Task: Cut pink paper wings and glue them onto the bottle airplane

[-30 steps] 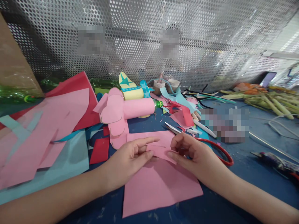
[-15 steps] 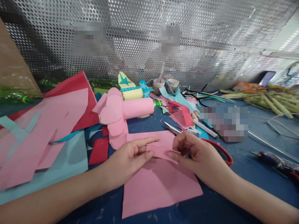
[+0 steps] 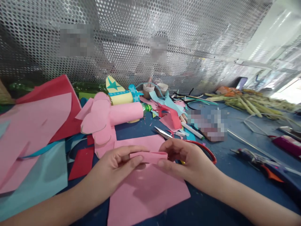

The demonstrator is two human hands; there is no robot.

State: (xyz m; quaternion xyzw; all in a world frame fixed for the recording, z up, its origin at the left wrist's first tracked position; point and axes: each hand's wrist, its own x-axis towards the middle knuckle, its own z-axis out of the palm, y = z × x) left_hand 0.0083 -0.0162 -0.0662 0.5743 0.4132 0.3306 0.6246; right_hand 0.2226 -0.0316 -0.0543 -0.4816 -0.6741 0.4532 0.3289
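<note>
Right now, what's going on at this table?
A person's left hand and right hand hold a small folded pink strip between them, over a larger pink sheet on the blue table. Scissors lie partly hidden behind the right hand. Beyond the sheet, a pink-wrapped bottle lies on its side.

Left forearm and right forearm bare, angled in from the lower corners. Left hand pinching, index finger extended. Right hand also pinching, fingers curled (thumbs near each other, apart).
</note>
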